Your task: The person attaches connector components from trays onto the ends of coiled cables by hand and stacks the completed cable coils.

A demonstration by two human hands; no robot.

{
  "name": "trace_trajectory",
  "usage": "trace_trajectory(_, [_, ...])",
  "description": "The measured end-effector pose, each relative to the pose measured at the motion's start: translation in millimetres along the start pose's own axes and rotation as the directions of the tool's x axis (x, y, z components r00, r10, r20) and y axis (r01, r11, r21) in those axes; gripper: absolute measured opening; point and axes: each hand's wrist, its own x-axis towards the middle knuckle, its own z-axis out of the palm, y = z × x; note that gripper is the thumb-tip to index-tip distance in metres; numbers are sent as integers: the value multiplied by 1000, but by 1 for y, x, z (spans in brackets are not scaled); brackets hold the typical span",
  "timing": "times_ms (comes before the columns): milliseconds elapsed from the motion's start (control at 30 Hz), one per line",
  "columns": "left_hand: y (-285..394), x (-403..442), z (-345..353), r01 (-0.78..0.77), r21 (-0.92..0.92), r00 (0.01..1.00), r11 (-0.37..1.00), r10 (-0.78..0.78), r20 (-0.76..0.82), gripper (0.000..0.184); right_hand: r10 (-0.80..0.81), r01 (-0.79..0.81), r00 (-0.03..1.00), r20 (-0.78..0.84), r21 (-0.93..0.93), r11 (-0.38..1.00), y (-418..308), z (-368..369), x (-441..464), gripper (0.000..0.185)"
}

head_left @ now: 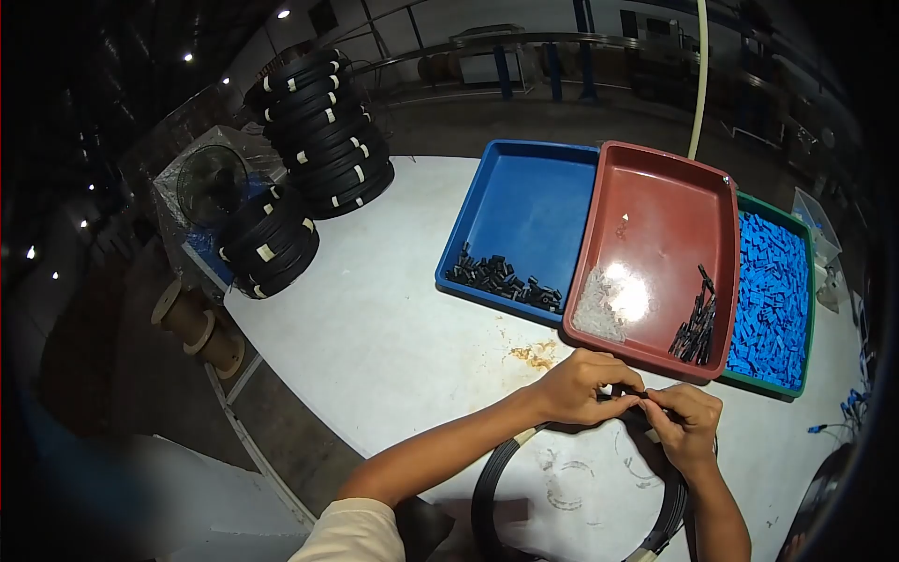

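Note:
My left hand [582,388] and my right hand [688,418] meet above the table, fingertips nearly touching. Both are closed in a pinch on a thin black cable end [641,394]; whether a small black fitting sits on it is hidden by the fingers. Below them a coil of black cable [484,506], bound with pale tape, lies on the white table [393,309] and runs under both forearms. Just beyond the hands is the red tray [655,178], with clear small parts [599,309] and slim black connector parts [694,330] in it.
Left of the red tray is a blue tray [538,178] with short black pieces [506,281]. A green tray [796,389] of blue connector parts [773,300] stands right. Stacked cable coils [328,140] rise at the far left, near a fan [212,183] and wooden spools [192,323].

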Motion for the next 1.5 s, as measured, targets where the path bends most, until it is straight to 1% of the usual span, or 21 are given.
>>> trace_trajectory(167, [-2, 0, 0, -10, -13, 1000, 1000, 11, 10, 18, 49, -49, 998, 26, 26, 998, -2, 0, 1, 15])
trace_trajectory(267, [-2, 0, 0, -23, -25, 1000, 999, 23, -1, 18, 29, -30, 999, 37, 31, 999, -1, 0, 0, 15])
trace_trajectory(367, [-1, 1, -1, -17, -3, 999, 1000, 17, 27, 18, 34, -36, 998, 43, 34, 999, -1, -1, 3, 15])
trace_trajectory(467, [-1, 1, 0, 13, -45, 999, 999, -11, 34, 18, 15, -17, 999, 45, 38, 999, -1, -1, 1, 15])
trace_trajectory(567, [-2, 0, 0, -8, -27, 999, 1000, 9, 36, 18, 7, -8, 999, 37, 30, 1000, -2, 0, 3, 14])
trace_trajectory(833, [4, 2, -2, 36, -19, 998, 999, -36, 45, 19, 10, -10, 999, 53, 2, 1000, -5, -2, 3, 13])
trace_trajectory(867, [2, 2, -2, 34, -18, 998, 999, -34, 43, 19, 5, -4, 998, 66, -12, 1000, -5, -2, 4, 13])
trace_trajectory(933, [-1, 2, 0, -45, -22, 998, 999, 45, 34, 20, 4, -4, 998, 65, -5, 1000, -6, -2, 4, 13])
trace_trajectory(967, [-1, 2, 0, -45, -23, 998, 999, 45, 34, 20, 5, -5, 998, 63, 4, 1000, -7, -1, 4, 12])
trace_trajectory(1033, [0, 2, -2, -72, 36, 996, 997, 69, 62, 21, 0, 0, 998, 69, 2, 1000, -6, -2, 4, 12])
trace_trajectory(1267, [-1, 3, -2, -61, 30, 993, 998, 58, 103, 19, -33, 32, 998, 61, 16, 999, -3, 0, 4, 12])
trace_trajectory(1367, [-2, 3, -2, -68, 32, 992, 997, 64, 112, 18, -13, 14, 996, 83, -5, 1000, -7, -2, 5, 12])
trace_trajectory(1433, [-2, 3, -2, -82, 57, 990, 995, 75, 117, 19, -8, 9, 997, 73, -5, 1000, -6, 0, 4, 12])
trace_trajectory(1500, [-4, 2, 0, -85, 42, 992, 996, 81, 99, 19, -3, 4, 998, 64, -8, 1000, -7, -1, 5, 12])
